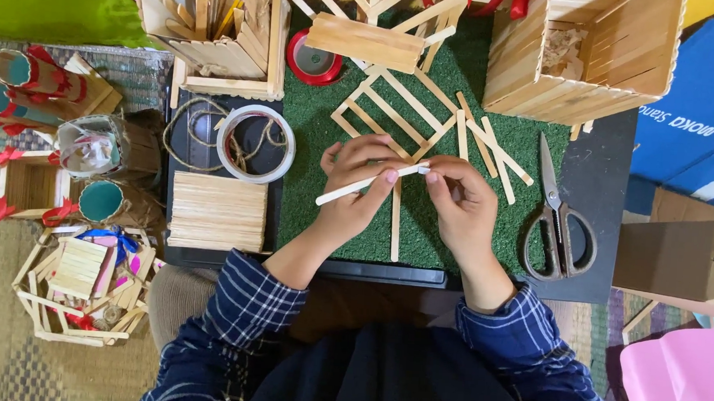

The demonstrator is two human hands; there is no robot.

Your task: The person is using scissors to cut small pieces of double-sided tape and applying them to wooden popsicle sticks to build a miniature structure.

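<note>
My left hand (356,184) and my right hand (460,203) hold a thin white stick (337,193) between them, tilted, over a green turf mat (309,181). The left fingers pinch its middle; the right fingertips grip its upper right end. A bare wooden stick (395,228) lies upright on the mat just below my hands. Beyond my fingers lies a flat frame of wooden sticks (391,112), with loose sticks (484,146) to its right.
Grey-handled scissors (558,221) lie at the right on the black board (602,182). A tape roll (255,143) with twine and a flat stick panel (217,211) sit left. Stick-built boxes (585,53) stand at the back. Finished stick crafts (80,278) crowd the far left.
</note>
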